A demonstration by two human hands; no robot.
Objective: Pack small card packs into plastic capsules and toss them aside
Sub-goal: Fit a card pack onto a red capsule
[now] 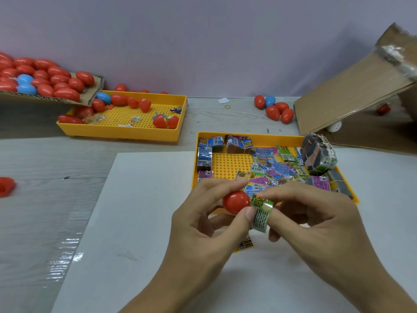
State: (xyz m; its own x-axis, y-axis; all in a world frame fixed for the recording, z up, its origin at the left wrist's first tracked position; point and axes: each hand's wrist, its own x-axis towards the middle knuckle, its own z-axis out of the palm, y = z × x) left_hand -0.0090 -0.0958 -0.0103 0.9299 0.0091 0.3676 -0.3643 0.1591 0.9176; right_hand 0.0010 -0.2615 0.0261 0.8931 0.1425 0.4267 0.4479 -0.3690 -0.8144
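Surface: grey wood-look table (45, 222) with a white sheet (140, 222) under both hands
Left hand (203, 227): fingers curled round a red capsule half (235, 202)
Right hand (316, 218): pinches a green card pack (261, 211), which touches the capsule half's open side
Beyond the hands: yellow tray (248, 136) of card packs
Far left of the hands: second yellow tray (126, 132), cardboard piled with red and blue capsules (45, 77)

A grey wood-grain table (45, 159) carries a white sheet (140, 222), two yellow trays (121, 132) (one far left, one centre), a cardboard box (352, 96), and loose red and blue capsules (274, 109).
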